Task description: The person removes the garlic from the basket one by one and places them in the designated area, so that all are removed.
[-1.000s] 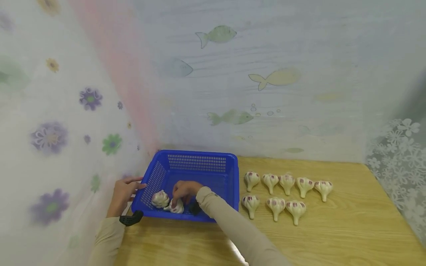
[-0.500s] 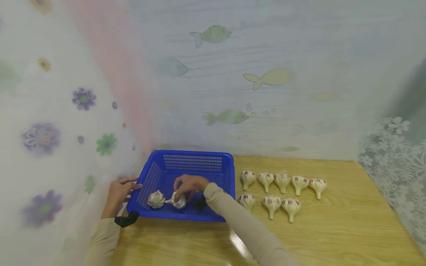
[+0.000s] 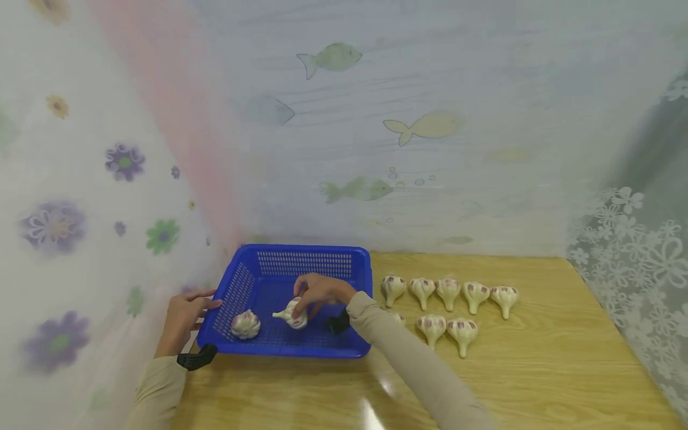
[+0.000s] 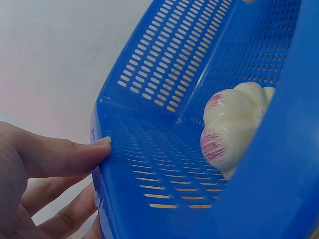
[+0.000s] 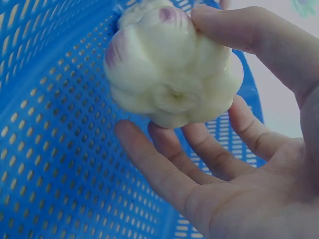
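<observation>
My right hand holds a garlic bulb inside the blue plastic basket, its stem pointing left in the head view. In the right wrist view the thumb and fingers are around that white, purple-marked bulb, whose round base faces the camera. Another garlic bulb lies in the basket's near left corner; it also shows in the left wrist view. My left hand grips the basket's left rim, thumb on the rim and the other fingers outside the wall.
Right of the basket, several garlic bulbs stand in two rows on the wooden table, such as one far-row bulb and one near-row bulb. My right sleeve partly covers one. Patterned walls close off the back and left.
My right hand has lifted the garlic bulb and carried it rightward, away from the one in the corner. The left hand stays at the rim. The whole view has shifted slightly.
</observation>
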A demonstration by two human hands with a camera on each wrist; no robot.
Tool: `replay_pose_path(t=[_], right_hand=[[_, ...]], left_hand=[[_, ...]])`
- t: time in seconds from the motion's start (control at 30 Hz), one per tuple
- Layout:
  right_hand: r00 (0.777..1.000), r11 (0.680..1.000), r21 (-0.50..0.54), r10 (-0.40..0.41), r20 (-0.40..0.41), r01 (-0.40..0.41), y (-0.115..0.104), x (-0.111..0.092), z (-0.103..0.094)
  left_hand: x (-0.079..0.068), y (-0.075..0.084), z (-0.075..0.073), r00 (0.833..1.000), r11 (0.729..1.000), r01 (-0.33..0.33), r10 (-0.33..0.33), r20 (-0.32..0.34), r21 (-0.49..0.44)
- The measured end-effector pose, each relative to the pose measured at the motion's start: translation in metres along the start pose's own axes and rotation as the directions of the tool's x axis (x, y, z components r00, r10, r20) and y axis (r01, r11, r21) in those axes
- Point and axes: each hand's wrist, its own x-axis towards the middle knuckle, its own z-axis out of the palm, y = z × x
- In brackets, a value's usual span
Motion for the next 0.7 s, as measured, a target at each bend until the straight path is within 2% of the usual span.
replay_pose_path(t=[0.13,0.33,0.7], right_hand=[[1.0,1.0,0.021,-0.017,-0.025,0.018,-0.002,-0.005,-0.006],[0.998,0.999,-0.004,-0.044,-0.051,0.043,-0.004,-0.016,-0.013],[0.996,0.997,-0.017,-0.08,-0.029,0.08,-0.009,-0.038,-0.024]], left_hand=[[0.0,0.0,-0.002,1.0,1.0,-0.008,0.008,-0.001,0.007],[0.001,-0.001,-0.002,1.0,1.0,-0.008,0.008,0.002,0.007],[0.003,-0.002,0.0,1.0,1.0,0.005,-0.005,0.002,0.013]])
